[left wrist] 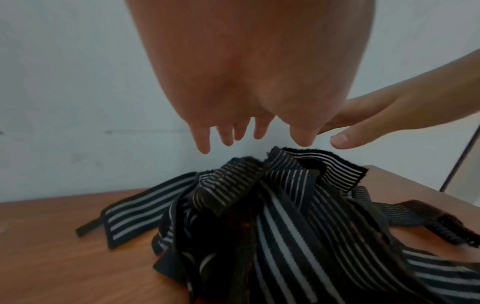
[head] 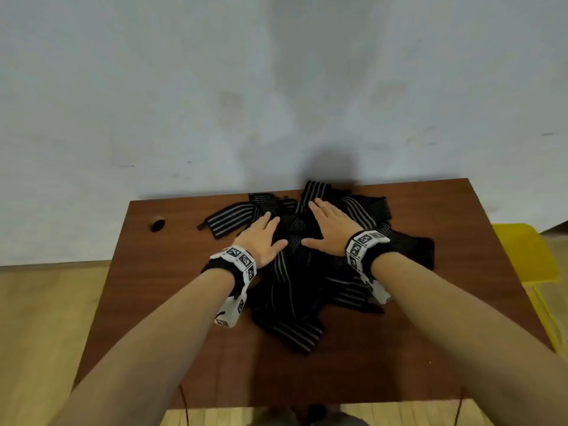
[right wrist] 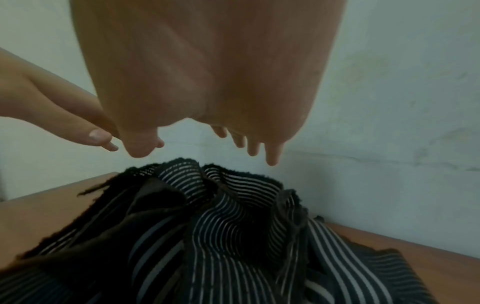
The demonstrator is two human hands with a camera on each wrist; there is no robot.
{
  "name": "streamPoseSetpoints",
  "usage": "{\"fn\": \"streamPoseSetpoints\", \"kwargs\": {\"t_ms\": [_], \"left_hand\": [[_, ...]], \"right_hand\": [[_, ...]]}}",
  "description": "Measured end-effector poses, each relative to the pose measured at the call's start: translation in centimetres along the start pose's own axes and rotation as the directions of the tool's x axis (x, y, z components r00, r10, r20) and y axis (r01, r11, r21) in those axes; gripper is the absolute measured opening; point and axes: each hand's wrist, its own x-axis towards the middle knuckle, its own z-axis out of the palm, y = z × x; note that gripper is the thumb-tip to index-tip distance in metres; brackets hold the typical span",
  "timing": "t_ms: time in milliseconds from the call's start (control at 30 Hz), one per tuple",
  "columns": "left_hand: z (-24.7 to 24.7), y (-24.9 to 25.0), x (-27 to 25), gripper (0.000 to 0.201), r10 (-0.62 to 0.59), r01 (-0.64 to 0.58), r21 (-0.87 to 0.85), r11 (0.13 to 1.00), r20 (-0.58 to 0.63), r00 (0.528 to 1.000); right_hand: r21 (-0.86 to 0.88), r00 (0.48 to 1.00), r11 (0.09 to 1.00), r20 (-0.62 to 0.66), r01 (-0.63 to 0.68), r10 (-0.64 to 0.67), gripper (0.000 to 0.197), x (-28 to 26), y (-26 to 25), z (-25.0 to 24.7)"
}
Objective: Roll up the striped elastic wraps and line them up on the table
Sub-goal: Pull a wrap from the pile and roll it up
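Observation:
A tangled heap of black elastic wraps with white stripes (head: 310,272) lies unrolled in the middle of the brown table (head: 172,327). My left hand (head: 264,238) hovers palm down over the heap's left part, fingers straight and spread. My right hand (head: 329,226) hovers the same way just to its right, thumbs nearly meeting. In the left wrist view the left hand (left wrist: 249,131) hangs above the wraps (left wrist: 275,216) without touching. In the right wrist view the right hand (right wrist: 207,142) is likewise above the wraps (right wrist: 221,226). Neither hand holds anything.
A small dark round hole or cap (head: 157,224) sits at the table's far left. A pale wall (head: 276,87) rises right behind the table. Something yellow (head: 522,253) stands beside the table's right edge. Wooden floor (head: 46,318) lies to the left.

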Motion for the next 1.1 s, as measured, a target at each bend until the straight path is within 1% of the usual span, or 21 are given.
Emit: {"fn": "streamPoseSetpoints", "kwargs": {"t_ms": [100, 200, 300, 333, 367, 433, 500, 567, 633, 700, 767, 833, 900, 967, 1033, 1067, 1100], "left_hand": [[0.5, -1.4, 1.4, 0.077, -0.051, 0.052, -0.078, 0.996, 0.018, 0.999], [0.7, -2.2, 3.0, 0.085, -0.015, 0.020, -0.111, 0.994, 0.048, 0.999], [1.1, -3.4, 4.3, 0.094, 0.050, -0.041, -0.081, 0.996, 0.110, 0.993], [1.2, -3.8, 4.8, 0.093, 0.072, -0.064, -0.068, 0.996, 0.117, 0.991], [1.4, -4.2, 5.3, 0.087, 0.096, -0.090, -0.061, 0.994, 0.105, 0.990], [1.5, -4.9, 6.1, 0.063, 0.127, -0.126, -0.058, 0.990, 0.019, 0.992], [1.4, -5.3, 6.3, 0.039, 0.110, -0.115, -0.062, 0.991, -0.073, 0.991], [0.7, -5.4, 6.4, 0.028, 0.059, -0.079, -0.122, 0.989, -0.159, 0.986], [-0.4, -5.3, 6.5, 0.026, -0.019, -0.045, -0.256, 0.966, -0.243, 0.970], [-1.3, -5.0, 6.6, 0.031, -0.085, -0.046, -0.381, 0.923, -0.318, 0.944], [-2.1, -4.6, 6.5, 0.031, -0.108, -0.105, -0.470, 0.877, -0.404, 0.908], [-2.7, -3.8, 6.1, 0.028, -0.111, -0.201, -0.517, 0.832, -0.510, 0.853], [-3.3, -2.4, 5.7, 0.023, -0.126, -0.281, -0.555, 0.783, -0.584, 0.802], [-3.6, -0.9, 5.6, 0.020, -0.156, -0.327, -0.603, 0.728, -0.610, 0.777], [-4.3, 0.4, 5.4, 0.018, -0.176, -0.380, -0.613, 0.693, -0.655, 0.735], [-4.4, 2.0, 5.2, 0.019, -0.166, -0.414, -0.603, 0.682, -0.678, 0.715], [-5.2, 2.3, 5.2, 0.021, -0.170, -0.440, -0.598, 0.670, -0.701, 0.693]], "right_hand": [[0.001, 0.998, 1.000, 0.055, -0.022, 0.022, 0.110, 0.8, -0.6, 1.0], [-0.009, 0.995, 0.999, 0.094, -0.031, 0.032, 0.112, 1.6, -1.2, 1.8], [-0.007, 0.993, 0.999, 0.110, -0.043, 0.043, 0.110, 2.2, -1.4, 2.6], [-0.004, 0.994, 0.999, 0.099, -0.046, 0.046, 0.108, 2.4, -1.4, 2.7], [0.006, 0.995, 0.999, 0.087, -0.050, 0.050, 0.105, 2.5, -1.3, 2.7], [0.041, 0.995, 0.996, 0.059, -0.083, 0.081, 0.096, 2.6, -1.1, 2.5], [0.085, 0.992, 0.989, 0.029, -0.121, 0.119, 0.084, 2.3, -0.6, 2.5], [0.122, 0.989, 0.982, 0.027, -0.146, 0.143, 0.075, 2.0, 0.3, 2.6], [0.121, 0.987, 0.980, 0.007, -0.158, 0.158, 0.065, 1.7, 1.3, 2.5], [0.090, 0.985, 0.982, -0.035, -0.168, 0.171, 0.049, 1.4, 2.0, 2.3], [0.104, 0.980, 0.979, -0.079, -0.173, 0.181, 0.037, 1.3, 2.8, 2.4], [0.216, 0.972, 0.964, -0.143, -0.152, 0.185, 0.030, 1.4, 3.4, 3.0], [0.342, 0.942, 0.934, -0.265, -0.107, 0.205, 0.027, 1.6, 3.3, 3.1], [0.436, 0.906, 0.898, -0.353, -0.062, 0.234, 0.027, 1.5, 2.3, 3.0], [0.478, 0.903, 0.878, -0.369, -0.020, 0.221, 0.024, 1.6, 0.5, 3.4], [0.502, 0.903, 0.865, -0.362, -0.020, 0.231, 0.020, 0.6, 0.3, 3.8], [0.522, 0.906, 0.853, -0.350, -0.021, 0.237, 0.018, 0.9, -0.4, 3.8]]}}
